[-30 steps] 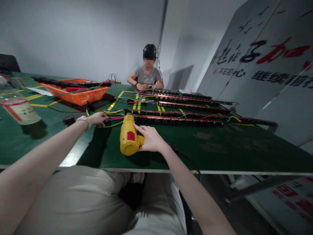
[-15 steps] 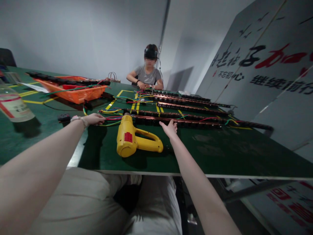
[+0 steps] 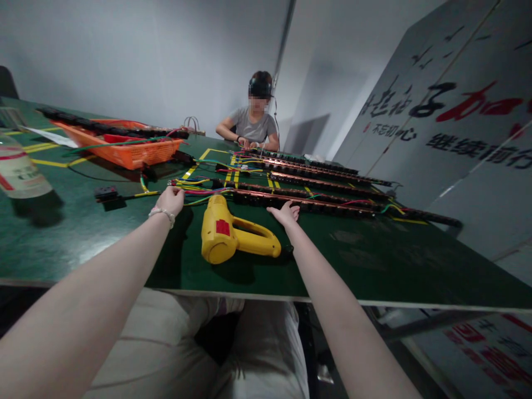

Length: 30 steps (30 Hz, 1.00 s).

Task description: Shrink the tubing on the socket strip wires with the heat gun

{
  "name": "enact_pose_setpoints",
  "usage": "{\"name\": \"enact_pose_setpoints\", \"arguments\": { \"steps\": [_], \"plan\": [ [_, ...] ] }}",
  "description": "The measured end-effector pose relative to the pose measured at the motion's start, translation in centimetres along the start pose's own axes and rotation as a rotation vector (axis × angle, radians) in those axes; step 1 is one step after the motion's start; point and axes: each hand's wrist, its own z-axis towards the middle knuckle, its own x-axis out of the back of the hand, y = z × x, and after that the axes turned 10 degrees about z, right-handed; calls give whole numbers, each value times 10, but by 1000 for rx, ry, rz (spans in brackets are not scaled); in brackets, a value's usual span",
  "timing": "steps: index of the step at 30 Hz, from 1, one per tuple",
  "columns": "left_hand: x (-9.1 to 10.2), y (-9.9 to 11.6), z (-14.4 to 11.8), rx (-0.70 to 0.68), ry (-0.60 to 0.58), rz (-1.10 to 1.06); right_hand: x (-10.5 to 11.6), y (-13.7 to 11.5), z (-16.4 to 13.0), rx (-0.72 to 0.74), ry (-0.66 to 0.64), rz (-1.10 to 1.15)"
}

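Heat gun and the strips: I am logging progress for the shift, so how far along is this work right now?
Set down: the yellow heat gun lies on the green table, in neither hand. In hand: the left hand is at the coloured wires at the near strip's end, and the right hand rests on that near strip. Left: several more wired strips lie behind it; how finished they are cannot be told.
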Motion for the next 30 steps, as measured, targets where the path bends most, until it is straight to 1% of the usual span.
{"name": "enact_pose_setpoints", "arguments": {
  "steps": [2, 4, 7, 8, 10, 12, 13, 14, 16, 18, 21, 24, 27, 30],
  "plan": [
    [-3, 2, 1, 1, 15, -12, 2, 2, 0, 32, 22, -7],
    [-6, 3, 2, 4, 27, -33, 8, 0, -4, 100, 28, -7],
    [-6, 4, 2, 10, 47, -59, 16, -11, -15, 272, -24, -5],
    [-6, 5, 2, 9, 51, -65, 17, -19, -20, 344, -77, 3],
    [-6, 6, 1, 10, 59, -79, 13, -37, -36, 464, -263, 35],
    [-6, 7, 0, 24, 66, -104, 2, -57, -57, 462, -511, 17],
    [-6, 7, 0, 32, 71, -126, -5, -65, -68, 455, -591, -29],
    [-6, 7, 1, 38, 75, -153, -13, -72, -78, 489, -582, -82],
    [-7, 6, 2, 36, 79, -211, -27, -80, -94, 560, -440, -140],
    [-8, 5, 3, 27, 78, -251, -38, -81, -102, 503, -467, -120],
    [-11, 2, 5, 31, 76, -293, -49, -82, -103, 447, -519, -87],
    [-11, 3, 6, 62, 75, -320, -58, -91, -105, 498, -526, -61],
    [-5, 5, 5, 102, 86, -316, -68, -106, -113, 565, -528, -38],
    [0, 8, 5, 124, 80, -379, -77, -119, -118, 627, -543, -23]
  ]
}}
